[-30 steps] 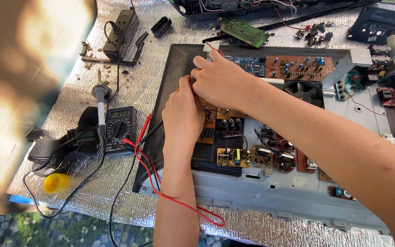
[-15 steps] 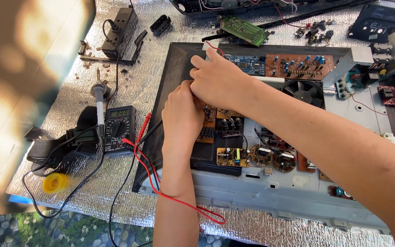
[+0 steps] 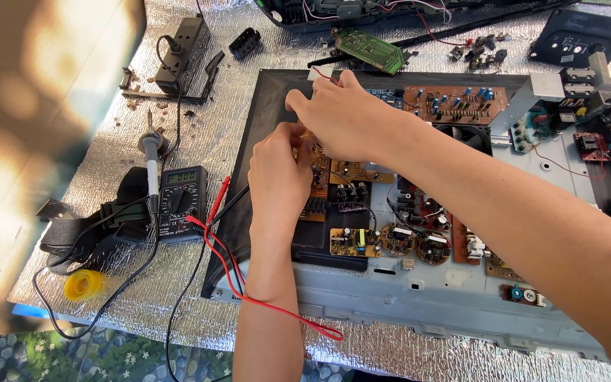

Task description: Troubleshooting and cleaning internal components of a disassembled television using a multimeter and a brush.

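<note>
My left hand (image 3: 277,177) rests on the orange circuit board (image 3: 334,173) inside the open dark chassis (image 3: 270,113) on the desk, its fingers curled and pinching at the board's upper edge. My right hand (image 3: 344,117) reaches across above it, fingers pressed together over the same spot; what they grip is hidden. A multimeter (image 3: 180,201) lies just left of the chassis, its red lead (image 3: 249,297) trailing under my left forearm. A soldering iron (image 3: 151,159) lies beside the meter.

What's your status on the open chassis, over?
Left hand and right hand both on the orange circuit board in the chassis. Red probe lead crosses under left forearm.
</note>
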